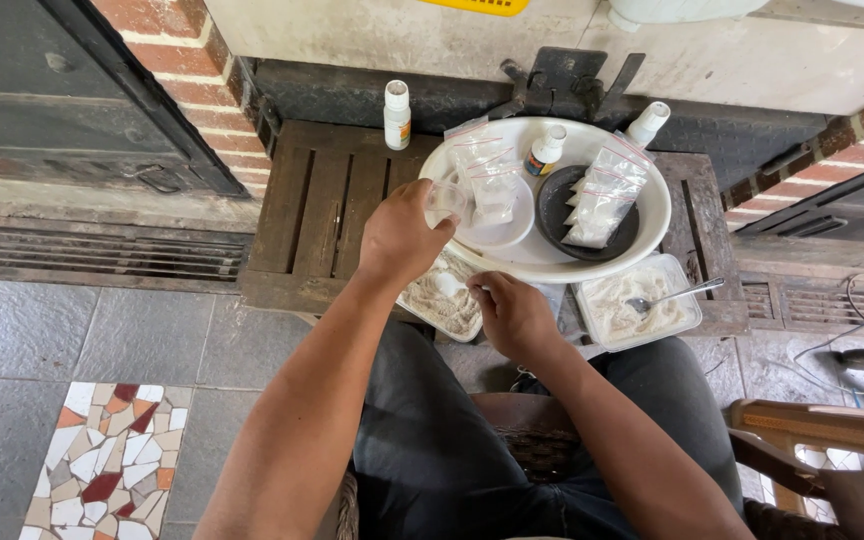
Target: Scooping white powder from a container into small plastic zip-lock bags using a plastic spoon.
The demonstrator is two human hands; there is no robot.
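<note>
The small clear plastic cup (446,203) sits in the left hand (399,237), pinched by the fingertips at its rim and side wall and held just over the near-left edge of the big white basin (652,225). It looks thin-walled and nearly weightless, probably easy to dent, so a light grip around the wall just under the rim seems best; a hard squeeze would likely buckle it, and any powder on it could make it slippery. The right hand (514,315) hovers nearer the body than the basin, fingers curled together over a shallow tray of pale crumbly material (440,300); whether it pinches anything I cannot tell. Inside the basin, a small white dish (497,232) carries clear zip bags (487,172), and to the right of it a dark round dish (552,205) holds a stack of more filled bags (602,190). A little dropper bottle (547,150) stands at the far side of the basin, with a white bottle (647,124) leaning on its far-right rim. Another white bottle (396,114) stands upright on the slatted wooden worktop (317,205), left of the basin. At the basin's near-right edge, a clear container of the same pale material (612,305) has a metal spoon (674,295) resting in it.
</note>
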